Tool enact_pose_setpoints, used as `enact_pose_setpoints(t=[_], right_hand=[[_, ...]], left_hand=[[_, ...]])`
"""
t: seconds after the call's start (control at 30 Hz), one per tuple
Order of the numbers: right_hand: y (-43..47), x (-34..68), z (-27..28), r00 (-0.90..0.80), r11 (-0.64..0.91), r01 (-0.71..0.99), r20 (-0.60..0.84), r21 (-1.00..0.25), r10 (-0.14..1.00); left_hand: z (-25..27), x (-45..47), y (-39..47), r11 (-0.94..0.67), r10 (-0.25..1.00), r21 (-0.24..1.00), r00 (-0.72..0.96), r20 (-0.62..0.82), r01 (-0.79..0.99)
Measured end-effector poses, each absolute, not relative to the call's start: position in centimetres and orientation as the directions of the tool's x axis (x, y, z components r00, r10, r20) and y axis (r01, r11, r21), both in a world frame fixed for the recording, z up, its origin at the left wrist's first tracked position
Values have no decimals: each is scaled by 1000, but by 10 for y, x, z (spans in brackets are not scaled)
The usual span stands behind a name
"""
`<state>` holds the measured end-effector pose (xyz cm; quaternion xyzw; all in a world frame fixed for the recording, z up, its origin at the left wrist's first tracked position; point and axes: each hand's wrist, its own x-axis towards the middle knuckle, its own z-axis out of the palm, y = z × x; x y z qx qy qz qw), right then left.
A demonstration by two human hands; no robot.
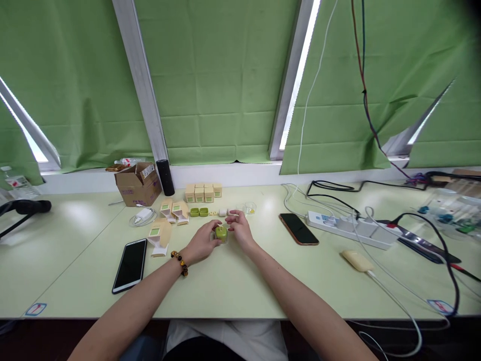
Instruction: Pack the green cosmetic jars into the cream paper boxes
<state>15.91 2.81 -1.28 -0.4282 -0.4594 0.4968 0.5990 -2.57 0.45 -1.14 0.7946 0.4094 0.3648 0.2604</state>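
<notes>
Near the middle of the pale green worktop (233, 281), both hands meet around a small round green case (221, 233). Left hand (203, 243), with a beaded bracelet at its wrist, curls its fingers against the case's left side; right hand (240, 229) pinches it from the right. Toward the far edge stand four closed tan cartons (203, 192), apparently finished. Three opened tan cartons (170, 220) and two more green cases (199, 212) suggest work remaining.
</notes>
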Motion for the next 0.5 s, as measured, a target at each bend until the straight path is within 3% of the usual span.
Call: enact_pose_setpoints(t=[0.17,0.3,0.43,0.5], right_hand=[[31,162,-18,104,170,-172,154,-970,983],[34,164,-20,145,209,-134,190,-969,971],[31,164,-15,188,227,-66,212,-972,959],[28,163,-12,205,245,-41,232,-969,951]], left_hand=[[-8,-29,3,-576,815,630,423,396,521],[5,-36,7,-612,781,492,377,498,619],[32,-63,18,-440,790,269,227,569,857],[45,-90,24,-267,819,229,95,566,936]])
